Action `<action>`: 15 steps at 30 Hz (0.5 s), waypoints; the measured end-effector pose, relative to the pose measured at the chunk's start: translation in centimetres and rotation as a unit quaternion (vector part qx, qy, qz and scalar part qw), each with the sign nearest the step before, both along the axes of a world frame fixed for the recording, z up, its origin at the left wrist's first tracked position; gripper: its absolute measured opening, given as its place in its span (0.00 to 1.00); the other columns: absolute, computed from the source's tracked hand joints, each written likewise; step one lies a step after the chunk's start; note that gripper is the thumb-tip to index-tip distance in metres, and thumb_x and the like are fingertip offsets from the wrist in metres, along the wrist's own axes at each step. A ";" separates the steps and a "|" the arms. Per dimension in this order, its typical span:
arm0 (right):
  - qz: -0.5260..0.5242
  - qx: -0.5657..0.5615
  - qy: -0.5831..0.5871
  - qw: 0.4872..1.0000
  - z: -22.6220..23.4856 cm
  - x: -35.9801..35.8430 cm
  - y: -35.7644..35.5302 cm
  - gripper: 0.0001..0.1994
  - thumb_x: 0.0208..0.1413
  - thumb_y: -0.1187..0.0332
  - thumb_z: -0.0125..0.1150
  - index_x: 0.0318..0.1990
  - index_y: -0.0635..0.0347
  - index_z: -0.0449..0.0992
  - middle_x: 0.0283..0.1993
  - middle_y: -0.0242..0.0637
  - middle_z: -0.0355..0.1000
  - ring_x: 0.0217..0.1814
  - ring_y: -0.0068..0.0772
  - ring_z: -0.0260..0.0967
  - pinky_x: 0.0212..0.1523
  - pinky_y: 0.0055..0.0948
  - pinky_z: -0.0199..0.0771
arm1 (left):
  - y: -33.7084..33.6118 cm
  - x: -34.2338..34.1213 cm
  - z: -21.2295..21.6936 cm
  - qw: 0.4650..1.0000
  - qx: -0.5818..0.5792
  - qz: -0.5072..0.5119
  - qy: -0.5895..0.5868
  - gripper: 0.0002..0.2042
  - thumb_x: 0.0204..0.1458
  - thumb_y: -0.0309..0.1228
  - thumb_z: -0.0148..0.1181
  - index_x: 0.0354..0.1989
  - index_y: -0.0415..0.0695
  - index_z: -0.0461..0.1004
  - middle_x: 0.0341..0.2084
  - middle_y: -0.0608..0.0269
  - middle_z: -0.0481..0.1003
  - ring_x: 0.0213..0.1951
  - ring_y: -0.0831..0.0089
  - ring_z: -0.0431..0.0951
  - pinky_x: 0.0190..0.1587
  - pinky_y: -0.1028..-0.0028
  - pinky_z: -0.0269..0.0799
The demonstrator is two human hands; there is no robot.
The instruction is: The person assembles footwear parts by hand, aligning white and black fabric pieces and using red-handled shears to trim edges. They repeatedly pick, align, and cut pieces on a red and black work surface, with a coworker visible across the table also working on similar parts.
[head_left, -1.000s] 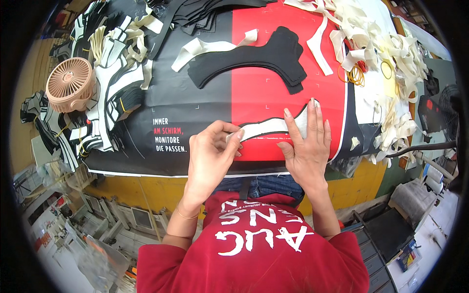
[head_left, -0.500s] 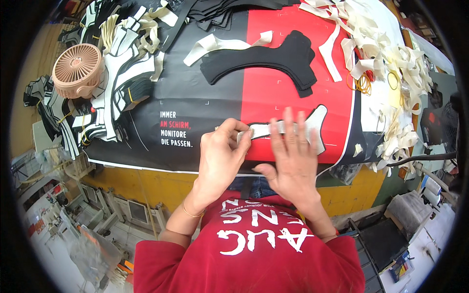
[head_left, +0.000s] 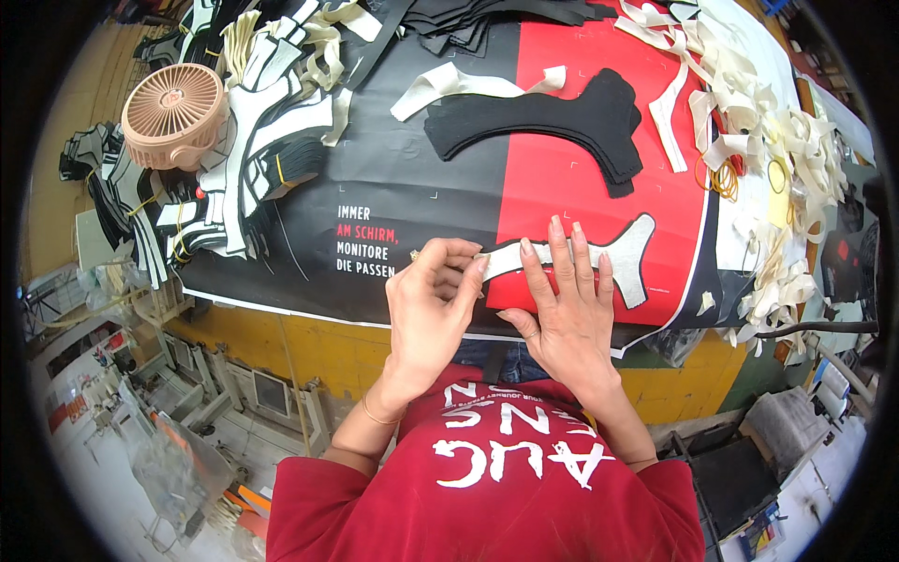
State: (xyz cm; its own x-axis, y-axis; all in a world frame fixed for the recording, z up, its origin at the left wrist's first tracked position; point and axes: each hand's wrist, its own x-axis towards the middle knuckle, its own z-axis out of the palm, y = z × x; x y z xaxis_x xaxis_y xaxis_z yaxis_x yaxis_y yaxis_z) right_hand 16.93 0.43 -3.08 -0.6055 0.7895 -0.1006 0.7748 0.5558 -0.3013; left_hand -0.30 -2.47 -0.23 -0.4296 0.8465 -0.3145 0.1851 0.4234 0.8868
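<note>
Pinching with the left hand (head_left: 433,292), thumb against forefinger, at the narrow left end of the white-faced piece (head_left: 634,255) with its black edging; laying the right hand (head_left: 571,314) over its middle, fingers straight and spread, gripping nothing. Set on the red part of the printed sheet (head_left: 567,173), just right of the frame's centre, forked end toward the right. To do well here, judging by the pose: keep light tension at the pinched end, smooth with flat fingers toward the fork, and hold the black margin even along both edges. Avoid dragging the white face sideways; probably soft enough to crease.

Hard to make out: the middle of the piece, covered by the right fingers; the pinched tip, mostly inside the left hand; any bond between white face and black edging. Cut off at the upper edge: a pile of black pieces (head_left: 461,26).
</note>
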 end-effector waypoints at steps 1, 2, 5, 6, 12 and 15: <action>0.001 -0.001 0.000 1.000 0.0 0.0 0.0 0.35 0.62 0.36 0.39 0.72 0.39 0.57 0.78 0.38 0.45 0.80 0.43 0.39 0.74 0.52 0.34 | -0.2 0.1 -0.1 0.997 0.048 -0.020 0.057 0.07 0.53 0.20 0.65 0.39 0.34 0.76 0.27 0.59 0.80 0.24 0.79 0.79 0.25 0.81 0.72; 0.000 -0.001 0.000 1.000 0.0 0.0 0.0 0.35 0.62 0.36 0.39 0.72 0.39 0.57 0.78 0.38 0.45 0.80 0.43 0.39 0.74 0.52 0.34 | -0.4 0.3 -0.2 0.987 0.106 -0.044 0.115 0.07 0.52 0.19 0.65 0.38 0.35 0.76 0.27 0.58 0.80 0.24 0.77 0.79 0.25 0.79 0.73; 0.003 0.001 -0.005 1.000 0.0 0.1 0.0 0.35 0.61 0.36 0.40 0.72 0.39 0.57 0.78 0.38 0.46 0.80 0.44 0.39 0.74 0.52 0.34 | -1.0 0.9 -0.5 0.952 0.225 -0.086 0.191 0.10 0.45 0.16 0.67 0.36 0.37 0.76 0.27 0.58 0.79 0.22 0.73 0.78 0.25 0.76 0.72; 0.004 0.002 -0.009 1.000 0.0 0.1 0.0 0.35 0.61 0.36 0.41 0.72 0.39 0.57 0.78 0.38 0.46 0.80 0.44 0.39 0.74 0.53 0.34 | -1.1 1.1 -0.7 0.944 0.253 -0.090 0.193 0.10 0.45 0.15 0.68 0.35 0.38 0.76 0.27 0.58 0.79 0.22 0.72 0.78 0.25 0.75 0.72; 0.005 0.008 -0.002 1.000 -0.1 0.0 -0.1 0.35 0.62 0.37 0.40 0.73 0.40 0.56 0.78 0.39 0.46 0.80 0.44 0.39 0.74 0.52 0.32 | -1.1 0.8 -1.7 0.975 0.145 -0.005 0.170 0.07 0.48 0.17 0.68 0.32 0.38 0.75 0.21 0.65 0.74 0.18 0.83 0.68 0.19 0.78 0.62; 0.004 0.008 -0.005 1.000 0.0 0.0 -0.1 0.35 0.62 0.37 0.40 0.73 0.40 0.56 0.78 0.39 0.46 0.80 0.44 0.39 0.75 0.52 0.31 | -1.1 0.8 -1.8 0.976 0.137 0.000 0.172 0.07 0.49 0.18 0.68 0.32 0.38 0.75 0.22 0.65 0.74 0.17 0.84 0.66 0.19 0.79 0.61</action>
State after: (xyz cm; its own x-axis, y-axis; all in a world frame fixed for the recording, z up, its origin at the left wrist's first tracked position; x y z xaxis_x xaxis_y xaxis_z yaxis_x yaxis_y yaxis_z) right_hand 16.92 0.34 -3.11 -0.6113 0.7857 -0.0946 0.7729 0.5670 -0.2847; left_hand 0.48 -3.58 -2.04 -0.4693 0.8789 0.0849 0.4911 0.1799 0.8523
